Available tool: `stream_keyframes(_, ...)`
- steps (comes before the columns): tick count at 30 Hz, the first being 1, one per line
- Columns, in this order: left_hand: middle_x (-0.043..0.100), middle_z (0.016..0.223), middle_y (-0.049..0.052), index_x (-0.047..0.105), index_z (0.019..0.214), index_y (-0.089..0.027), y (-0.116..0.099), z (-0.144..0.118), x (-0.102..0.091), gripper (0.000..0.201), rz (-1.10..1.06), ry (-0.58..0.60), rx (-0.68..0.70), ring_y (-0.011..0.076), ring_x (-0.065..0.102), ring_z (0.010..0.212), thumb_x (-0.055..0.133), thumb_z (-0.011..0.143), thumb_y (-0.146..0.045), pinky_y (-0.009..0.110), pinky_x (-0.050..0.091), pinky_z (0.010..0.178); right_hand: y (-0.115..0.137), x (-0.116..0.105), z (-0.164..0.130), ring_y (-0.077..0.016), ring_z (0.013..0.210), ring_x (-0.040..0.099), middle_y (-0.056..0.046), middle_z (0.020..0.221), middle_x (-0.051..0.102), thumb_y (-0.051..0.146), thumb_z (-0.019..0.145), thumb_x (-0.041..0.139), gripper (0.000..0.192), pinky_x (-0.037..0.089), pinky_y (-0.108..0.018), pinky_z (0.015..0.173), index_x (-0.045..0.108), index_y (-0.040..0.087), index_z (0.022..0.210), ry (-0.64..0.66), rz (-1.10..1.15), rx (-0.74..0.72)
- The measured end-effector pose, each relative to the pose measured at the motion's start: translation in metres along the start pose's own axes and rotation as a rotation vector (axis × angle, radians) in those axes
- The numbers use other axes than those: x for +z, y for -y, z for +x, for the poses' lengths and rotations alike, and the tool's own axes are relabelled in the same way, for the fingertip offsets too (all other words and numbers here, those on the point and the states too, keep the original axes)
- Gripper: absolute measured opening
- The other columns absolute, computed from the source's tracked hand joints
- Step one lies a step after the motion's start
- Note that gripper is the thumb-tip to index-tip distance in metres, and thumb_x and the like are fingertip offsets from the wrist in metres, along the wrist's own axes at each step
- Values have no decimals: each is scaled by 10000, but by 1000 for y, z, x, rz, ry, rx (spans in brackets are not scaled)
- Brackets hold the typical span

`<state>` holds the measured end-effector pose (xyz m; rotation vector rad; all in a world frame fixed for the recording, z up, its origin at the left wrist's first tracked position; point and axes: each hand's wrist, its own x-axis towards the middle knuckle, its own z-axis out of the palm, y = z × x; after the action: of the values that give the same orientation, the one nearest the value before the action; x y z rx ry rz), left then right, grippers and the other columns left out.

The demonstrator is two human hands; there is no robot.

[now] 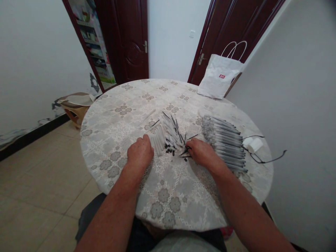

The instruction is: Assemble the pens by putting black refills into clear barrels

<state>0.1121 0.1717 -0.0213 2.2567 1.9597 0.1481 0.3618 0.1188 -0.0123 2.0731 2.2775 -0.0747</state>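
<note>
My left hand (141, 150) is closed, fingers curled, at the left edge of a row of clear pen barrels (158, 139); what it holds, if anything, is hidden. Pinched together, the fingers of my right hand (201, 151) are at a small black part beside thin black pen refills (177, 126). Between the hands lies a loose heap of whitish tubes (169, 127) with refills across it. Several small black plugs (170, 151) are scattered at its near side. Right of my right hand, many grey-looking pens (227, 143) lie stacked side by side.
A round table with a flowered cloth (162, 196) carries everything. Black-framed glasses (270, 161) and a small white object (255, 145) sit at the right edge. At the back right stands a white paper bag (216, 77). A wooden stool (76, 108) is beyond the left edge.
</note>
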Motion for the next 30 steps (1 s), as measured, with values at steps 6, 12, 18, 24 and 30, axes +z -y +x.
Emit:
stream_keyframes(6,675,1057,239,646,1017,-117,14,8,6,243,-37,-16,34,368,679,958,470,873,-205,426,492,790,-1,1,2,-204,866,648,-92,1027,669,179,965,493,197,409,-273,709,686,209,987,4,19,-46)
stream_keyframes(12,679,800,93,584,850,-201,15,15,0,70,-703,-64,27,243,651,751,549,823,-254,354,504,702,-1,-1,4,-199,955,629,-89,1089,631,200,1004,464,176,457,-280,821,635,204,1042,-292,208,-136)
stream_keyframes(18,715,924,90,535,912,-194,0,7,-10,229,-1643,194,65,208,712,785,680,825,-348,341,585,692,25,5,-4,-180,837,635,-45,940,645,303,1008,503,107,501,-300,793,561,227,1055,-656,775,-131)
stream_keyframes(24,717,940,63,498,952,-205,1,7,-9,303,-1772,150,7,226,757,814,727,819,-353,324,604,666,47,16,-9,-153,680,646,-2,816,673,341,981,545,115,493,-265,663,544,236,1029,-424,1094,-119)
stream_keyframes(30,718,976,72,497,968,-202,0,4,-14,287,-1787,111,32,238,763,837,710,840,-344,325,607,675,55,19,-6,-157,712,580,-6,800,632,242,951,537,55,434,-269,692,588,220,946,-357,787,-272)
